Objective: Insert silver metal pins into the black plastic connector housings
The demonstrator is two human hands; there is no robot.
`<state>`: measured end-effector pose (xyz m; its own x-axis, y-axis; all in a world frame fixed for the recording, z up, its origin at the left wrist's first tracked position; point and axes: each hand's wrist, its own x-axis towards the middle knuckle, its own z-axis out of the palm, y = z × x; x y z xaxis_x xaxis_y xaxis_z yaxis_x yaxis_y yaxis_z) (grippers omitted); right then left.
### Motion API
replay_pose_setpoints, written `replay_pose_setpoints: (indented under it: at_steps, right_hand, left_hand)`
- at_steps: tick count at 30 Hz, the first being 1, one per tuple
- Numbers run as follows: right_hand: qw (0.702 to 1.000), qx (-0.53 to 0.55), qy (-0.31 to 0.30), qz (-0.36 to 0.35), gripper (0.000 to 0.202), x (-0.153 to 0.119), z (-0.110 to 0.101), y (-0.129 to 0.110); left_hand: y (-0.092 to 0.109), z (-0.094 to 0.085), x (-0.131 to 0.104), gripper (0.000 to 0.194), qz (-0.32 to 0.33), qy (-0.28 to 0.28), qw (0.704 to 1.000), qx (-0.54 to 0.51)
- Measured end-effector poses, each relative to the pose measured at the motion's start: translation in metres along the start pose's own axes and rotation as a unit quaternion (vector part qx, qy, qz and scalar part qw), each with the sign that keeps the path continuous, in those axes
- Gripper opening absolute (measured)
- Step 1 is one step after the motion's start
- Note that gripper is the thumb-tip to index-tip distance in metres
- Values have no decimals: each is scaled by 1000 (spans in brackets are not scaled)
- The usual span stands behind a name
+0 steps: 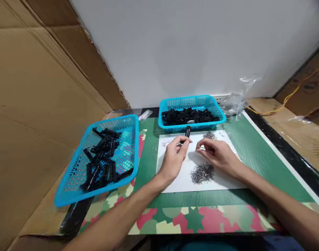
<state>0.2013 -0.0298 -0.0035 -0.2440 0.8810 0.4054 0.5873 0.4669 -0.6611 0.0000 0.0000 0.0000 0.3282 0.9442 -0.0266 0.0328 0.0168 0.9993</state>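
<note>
A slim black plastic part [188, 131] stands up out of the fingers of my left hand [174, 155], which is closed round its lower end above a white sheet [172, 184]. Just to the right, my right hand [218, 153] has thumb and forefinger pinched together; whatever lies between the tips is too small to make out. Below the hands a pile of tiny metal pieces [202, 173], perhaps springs, rests on the sheet. A second small metal pile [209, 135] lies behind my right hand. Some thin loose pieces [166, 143] are scattered left of my left hand.
At left, a blue basket [135, 150] holds several long black parts [104, 146]. Another blue basket [192, 127] at the back contains black pieces [188, 115]. Clear plastic bags [234, 103] lie back right, near a yellow cord [287, 99]. Cardboard [44, 87] walls the left side.
</note>
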Motion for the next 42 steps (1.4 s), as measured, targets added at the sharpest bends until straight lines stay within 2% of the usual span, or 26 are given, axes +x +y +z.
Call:
replay_pose_setpoints:
  at_steps: [3, 6, 10, 17, 22, 26, 30, 37, 40, 42]
  right_hand:
    - [997, 1, 76, -27, 7, 1, -5, -8]
    - [994, 0, 100, -50, 6, 1, -6, -12]
    - [995, 22, 86, -53, 7, -1, -3, -11]
    - [995, 93, 42, -14, 12, 0, -8, -13]
    - [992, 109, 60, 27, 15, -1, -13, -13]
    - [994, 102, 29, 24, 15, 0, -15, -12]
    - [994, 103, 5, 23, 14, 2, -16, -12]
    - [981, 173, -35, 78, 17, 4, -14, -11]
    - [981, 173, -25, 84, 15, 3, -14, -12]
    - [986, 151, 2, 74, 12, 2, -14, -13]
  left_hand:
    - [4, 2, -4, 30, -3, -39, 999, -6]
    - [5, 4, -8, 30, -2, -67, 998, -5]
    - [4, 5, -11, 29, 11, -69, 998, 10]
    - [4, 6, -12, 28, 42, -54, 997, 37]
    - [7, 6, -13, 22, 98, -31, 987, 125]
    - [8, 5, -15, 18, 142, -32, 970, 197]
    - [8, 5, -15, 17, 141, -34, 968, 205]
    - [7, 4, -14, 18, 139, -33, 971, 190]
    - [7, 4, -14, 20, 127, -36, 975, 180]
    - [6, 3, -14, 22, 110, -37, 980, 161]
